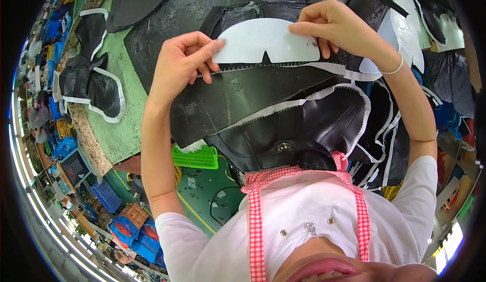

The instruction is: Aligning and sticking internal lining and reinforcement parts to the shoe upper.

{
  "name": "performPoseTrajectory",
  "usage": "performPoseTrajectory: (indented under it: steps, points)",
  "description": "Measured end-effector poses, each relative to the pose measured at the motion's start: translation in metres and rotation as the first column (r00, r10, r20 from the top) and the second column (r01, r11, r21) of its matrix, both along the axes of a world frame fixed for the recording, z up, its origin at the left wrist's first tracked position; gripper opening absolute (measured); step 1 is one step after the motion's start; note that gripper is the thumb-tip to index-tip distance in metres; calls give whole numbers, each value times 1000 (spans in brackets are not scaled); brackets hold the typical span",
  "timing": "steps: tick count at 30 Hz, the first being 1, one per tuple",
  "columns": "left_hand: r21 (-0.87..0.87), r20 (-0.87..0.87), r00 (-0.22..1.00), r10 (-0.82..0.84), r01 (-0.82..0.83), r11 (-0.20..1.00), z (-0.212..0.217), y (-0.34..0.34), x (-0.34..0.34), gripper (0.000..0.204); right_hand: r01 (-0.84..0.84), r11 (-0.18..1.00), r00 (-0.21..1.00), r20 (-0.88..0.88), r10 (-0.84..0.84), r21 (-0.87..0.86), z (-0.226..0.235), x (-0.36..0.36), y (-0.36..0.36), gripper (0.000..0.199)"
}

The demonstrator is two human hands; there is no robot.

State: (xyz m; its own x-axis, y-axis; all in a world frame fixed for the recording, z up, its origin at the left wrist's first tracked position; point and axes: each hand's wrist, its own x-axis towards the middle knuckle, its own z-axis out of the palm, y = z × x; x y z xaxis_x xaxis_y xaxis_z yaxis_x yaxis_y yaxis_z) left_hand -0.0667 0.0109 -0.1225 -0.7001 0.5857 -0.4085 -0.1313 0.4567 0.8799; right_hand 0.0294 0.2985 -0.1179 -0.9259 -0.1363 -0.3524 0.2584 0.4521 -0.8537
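A white half-moon piece of sheet material point(263, 36), with a small notch in its straight lower edge, is stretched between my hands. My left hand point(187, 59) pinches its left end between thumb and fingers. At the upper right, my right hand point(334, 26) grips the other end the same way. Right below the white piece runs the zigzag-stitched edge of a black shoe upper. A plain dark sheet point(238, 100) lies in front of it. Nearest my body rests another black upper point(288, 130) with white stitched edging and a metal fitting.
More black uppers with white edging lie on the green tabletop point(129, 79) at left, such as one upper point(106, 92). Several white cut pieces point(405, 29) are piled at the far right. A bright green basket point(196, 157) stands below the table edge. Blue crates point(106, 198) stand farther left.
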Motion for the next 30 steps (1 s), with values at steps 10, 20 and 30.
performPoseTrajectory:
  steps: [10, 20, 30]
  points:
    - [-613, -363, 800, -478, 181, 769, 18, 21, 9, 12, -48, 795, 957, -200, 209, 605, -4, -1, -17, 31]
    - [-50, -854, 492, -166, 240, 970, -23, 32, 38, 54, 103, 900, 546, -780, 304, 423, -27, 22, -46, 31]
    - [-154, -800, 439, -410, 510, 846, 2, 27, -6, 16, -207, 925, 602, -704, 377, 319, -14, 9, -38, 27]
